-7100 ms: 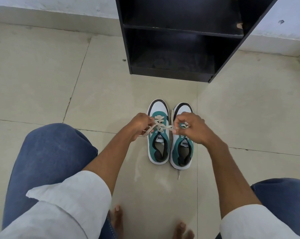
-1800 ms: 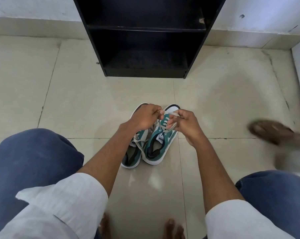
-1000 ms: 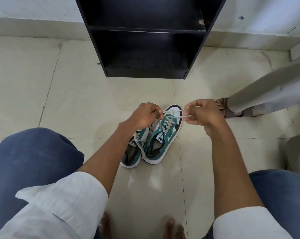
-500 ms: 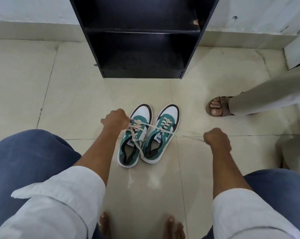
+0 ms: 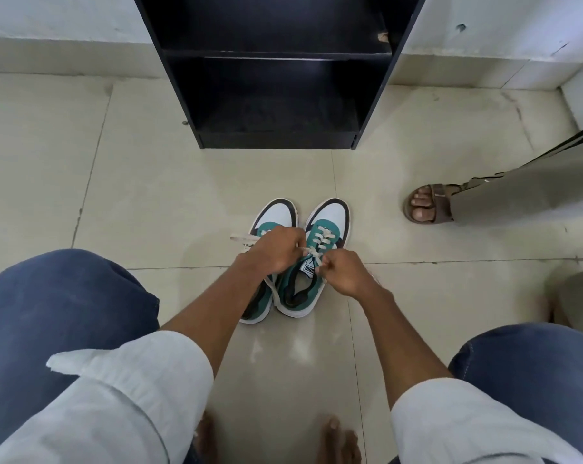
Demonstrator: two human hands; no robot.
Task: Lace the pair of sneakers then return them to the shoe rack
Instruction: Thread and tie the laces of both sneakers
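Beige floor tiles (image 5: 142, 195) are seen all around, with a black shoe rack (image 5: 273, 95) parked against the wall, its shelves bare. Two teal-and-white sneakers are set side by side on the floor in front of it, toes pointed at the rack. The right sneaker (image 5: 320, 249) is being worked on: its cream lace (image 5: 318, 241) is pinched by both hands near the tongue. The left hand (image 5: 273, 251) is closed around one end, draped over the left sneaker (image 5: 276, 216), and the right hand (image 5: 345, 272) is clamped on the other end (fists nearly touching). A sandaled foot (image 5: 429, 204) is planted off to the right.
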